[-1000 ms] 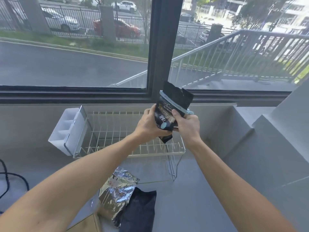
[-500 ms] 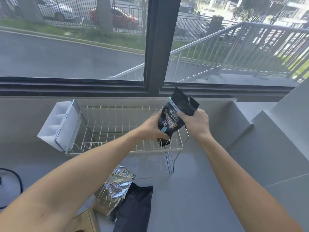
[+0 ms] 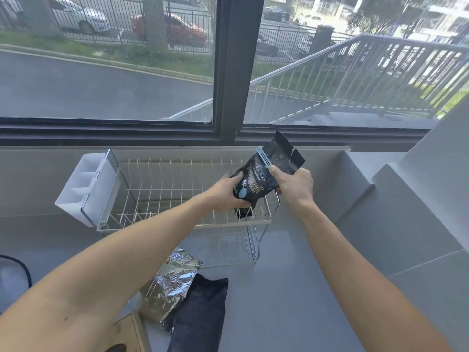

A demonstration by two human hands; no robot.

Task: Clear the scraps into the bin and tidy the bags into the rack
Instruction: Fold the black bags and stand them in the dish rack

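Note:
A black printed bag with a pale blue clip across its folded top is tilted over the right end of the white wire rack. Its bottom corner sits among the rack's front prongs. My left hand grips the bag's lower left side. My right hand holds its upper right part, just below the clip. On the grey counter near me lie a crumpled silver foil bag and a plain black bag, side by side and touching.
A white divided cutlery holder hangs on the rack's left end. A wooden board corner shows at the bottom, a dark cable at the left edge. A window and ledge run behind the rack; a grey step rises at the right.
Both hands have carried the clipped black bag down and to the right, from chest height to the rack's right end, where its lower corner now sits among the prongs.

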